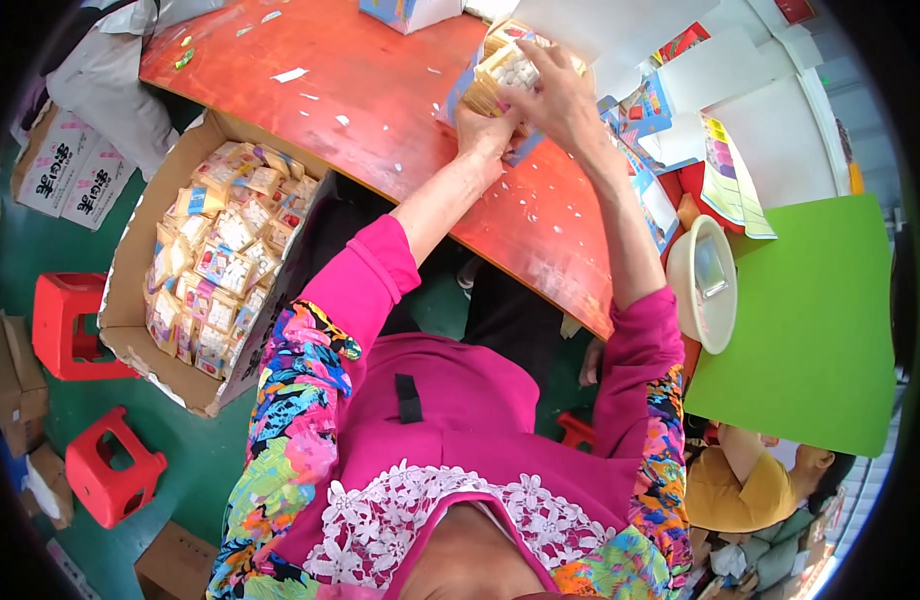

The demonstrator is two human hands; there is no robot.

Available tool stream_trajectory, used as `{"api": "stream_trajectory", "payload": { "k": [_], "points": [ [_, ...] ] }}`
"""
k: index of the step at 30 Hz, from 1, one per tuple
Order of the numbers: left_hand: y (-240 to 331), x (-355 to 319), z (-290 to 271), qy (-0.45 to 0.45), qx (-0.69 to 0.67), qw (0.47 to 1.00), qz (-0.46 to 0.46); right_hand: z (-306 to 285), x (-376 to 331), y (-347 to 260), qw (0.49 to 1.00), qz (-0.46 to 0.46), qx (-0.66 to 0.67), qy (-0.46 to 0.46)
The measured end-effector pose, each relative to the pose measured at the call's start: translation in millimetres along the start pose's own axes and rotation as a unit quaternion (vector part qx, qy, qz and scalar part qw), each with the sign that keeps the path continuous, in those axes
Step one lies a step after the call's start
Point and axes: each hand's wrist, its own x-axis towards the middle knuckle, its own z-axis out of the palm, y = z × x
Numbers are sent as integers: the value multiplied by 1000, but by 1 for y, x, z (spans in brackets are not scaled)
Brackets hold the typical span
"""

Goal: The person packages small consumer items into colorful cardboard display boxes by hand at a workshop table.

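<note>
At the far side of the red table [380, 130], both hands are at a small blue printed cardboard box [460, 92] with packets in it. My left hand [485, 132] is closed at the near side of this box, its fingertips partly hidden. From the right, my right hand [562, 95] reaches over the top, thumb and fingers spanning a clear packet of small white pieces [513, 72]. More tan packets show beside it at the box's opening.
Left of the table stands a large open carton [130, 335] heaped with similar packets [220, 250]. Red stools [115, 465] are on the green floor. On the right are printed cardboard pieces [645, 105], a white tub [680, 290], a green board [810, 330] and a person in yellow [745, 490].
</note>
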Motion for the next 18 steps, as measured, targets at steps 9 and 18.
{"api": "stream_trajectory", "payload": {
  "k": [9,18],
  "points": [
    [11,1,-30,-104,-51,991,-62,19,17,15,988,-92,-57,-107],
    [18,-22,-33,-64,-96,986,-120,13,17,16,978,-87,-9,-188]
  ]
}}
